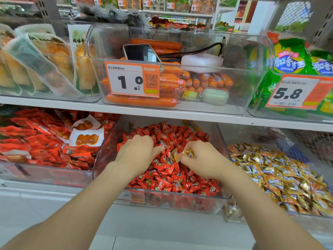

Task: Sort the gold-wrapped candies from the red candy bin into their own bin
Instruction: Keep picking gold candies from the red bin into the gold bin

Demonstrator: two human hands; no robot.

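Evidently the right hand held a small cluster of crinkly gold-wrapped candies, pinched between the thumb and curled fingers. It was just above the heap of small red foil-wrapped candies in the clear plastic red candy bin. The left hand lay knuckles-up on the same heap with its fingers bent down among the wrappers. The tips were buried, so I could not tell whether they gripped anything. Handling, as judged: the pieces were light and small, and the film wrappers were slick and crackly with crimped ends. They were not fragile, but they seemed apt to slide out of an overfull hand. The best hold seemed a thumb-and-finger pinch across the body of one piece, or on a crimped end, a few at a time. The destination was the neighbouring clear plastic bin, just to the right and piled with matching gold candy. Any gold pieces below the red surface layer were hidden. The count in the right hand was not determinable. The right bin's far side was cut off by the frame edge. The label on the red bin's front was blurred.
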